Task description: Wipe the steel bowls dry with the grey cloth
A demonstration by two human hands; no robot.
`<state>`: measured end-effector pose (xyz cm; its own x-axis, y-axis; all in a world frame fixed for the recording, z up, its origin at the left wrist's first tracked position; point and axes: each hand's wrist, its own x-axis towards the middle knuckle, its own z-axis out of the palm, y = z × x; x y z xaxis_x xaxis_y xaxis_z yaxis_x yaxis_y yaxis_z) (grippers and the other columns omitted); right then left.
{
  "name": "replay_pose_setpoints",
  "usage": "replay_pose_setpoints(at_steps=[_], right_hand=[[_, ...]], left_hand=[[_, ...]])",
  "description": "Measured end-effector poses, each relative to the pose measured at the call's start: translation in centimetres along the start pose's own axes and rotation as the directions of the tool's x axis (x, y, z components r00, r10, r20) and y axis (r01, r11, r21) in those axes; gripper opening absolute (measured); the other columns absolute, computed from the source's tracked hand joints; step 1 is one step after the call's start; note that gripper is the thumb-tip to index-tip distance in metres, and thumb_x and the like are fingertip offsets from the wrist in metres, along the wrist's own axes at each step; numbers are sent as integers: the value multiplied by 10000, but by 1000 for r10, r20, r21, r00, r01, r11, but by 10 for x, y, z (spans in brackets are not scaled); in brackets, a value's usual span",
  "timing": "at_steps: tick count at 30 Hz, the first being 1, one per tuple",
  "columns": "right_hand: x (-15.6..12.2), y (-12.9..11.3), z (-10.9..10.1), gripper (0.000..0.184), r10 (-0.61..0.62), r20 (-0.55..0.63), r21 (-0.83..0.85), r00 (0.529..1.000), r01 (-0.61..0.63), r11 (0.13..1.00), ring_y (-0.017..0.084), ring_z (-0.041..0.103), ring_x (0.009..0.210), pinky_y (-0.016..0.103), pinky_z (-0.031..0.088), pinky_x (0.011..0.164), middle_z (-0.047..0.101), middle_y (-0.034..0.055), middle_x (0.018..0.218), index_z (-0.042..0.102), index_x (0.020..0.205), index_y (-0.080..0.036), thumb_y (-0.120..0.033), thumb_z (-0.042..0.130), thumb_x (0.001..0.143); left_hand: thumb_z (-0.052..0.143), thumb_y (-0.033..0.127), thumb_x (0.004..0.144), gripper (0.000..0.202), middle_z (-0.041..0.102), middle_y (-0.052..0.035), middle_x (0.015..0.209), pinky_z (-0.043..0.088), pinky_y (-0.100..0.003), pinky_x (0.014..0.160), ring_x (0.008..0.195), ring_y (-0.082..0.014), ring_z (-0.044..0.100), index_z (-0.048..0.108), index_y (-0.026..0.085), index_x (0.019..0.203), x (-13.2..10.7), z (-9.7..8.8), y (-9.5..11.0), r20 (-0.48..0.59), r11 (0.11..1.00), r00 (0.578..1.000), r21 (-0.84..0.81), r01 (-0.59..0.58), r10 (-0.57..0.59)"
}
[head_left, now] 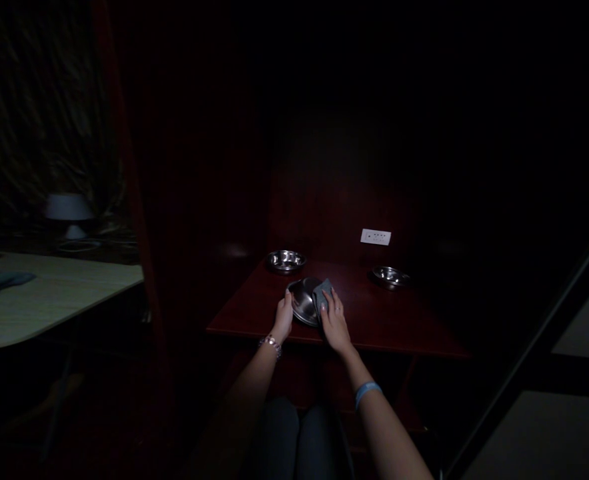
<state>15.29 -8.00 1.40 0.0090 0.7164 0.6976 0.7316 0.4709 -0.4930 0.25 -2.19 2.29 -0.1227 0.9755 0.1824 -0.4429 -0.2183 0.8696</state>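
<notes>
1 view: head-worn, above the lap [282, 433] | faces forward and down | counter [254, 303] near, wall [319, 213] beyond

Left bowl [285, 269] and right bowl [390, 277] sit toward the back of the desk [374, 323]. 3rd bowl [302, 305] between them, nearer the front edge, person's left hand [283, 315] at its left rim. Folded cloth [320, 293] on its right side, right hand [335, 321] over that. Socket [376, 237] on the wall behind, nearer the right bowl. Partition [194, 200] left of desk; beyond it I've got 1 side table [89, 287], loose cloth [4, 284] on it, lamp [69, 207] behind.
</notes>
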Motion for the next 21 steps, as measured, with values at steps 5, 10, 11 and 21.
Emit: replay_pose_setpoints(at_steps=[5, 10, 11, 21], right_hand=[[-2, -4, -1, 506, -71, 4, -31, 997, 71, 997, 256, 234, 1437, 519, 289, 1151, 264, 74, 1555, 329, 1457, -245, -432, 274, 989], [-3, -11, -4, 528, -134, 52, -76, 990, 138, 988, 259, 210, 1447, 501, 248, 1175, 227, 79, 1571, 306, 1471, -219, -432, 291, 988], [-3, -12, -5, 530, -142, 57, -85, 988, 147, 985, 262, 208, 1448, 499, 243, 1177, 227, 83, 1571, 304, 1473, -213, -428, 295, 988], [-5, -18, -7, 554, -216, 102, -150, 971, 229, 962, 288, 206, 1448, 537, 231, 1169, 192, 64, 1588, 253, 1498, -258, -387, 369, 973]], left_hand=[[491, 543, 847, 477, 741, -135, 880, 520, -301, 789, 811, -198, 690, 671, 110, 930, 0, 0, 0, -4, 1000, 1000, 15, 12, -12], [507, 535, 837, 458, 737, -127, 922, 517, -310, 805, 811, -193, 685, 666, 113, 916, 4, -2, -5, -10, 1000, 1000, -18, -2, 2], [510, 534, 835, 455, 737, -125, 929, 515, -308, 809, 816, -192, 684, 666, 114, 919, 4, -2, -6, -12, 1000, 1000, -24, -5, 4], [540, 601, 783, 526, 730, -102, 866, 507, -289, 775, 783, -170, 669, 659, 107, 923, 10, -7, -11, 20, 999, 999, -20, -28, 29]])
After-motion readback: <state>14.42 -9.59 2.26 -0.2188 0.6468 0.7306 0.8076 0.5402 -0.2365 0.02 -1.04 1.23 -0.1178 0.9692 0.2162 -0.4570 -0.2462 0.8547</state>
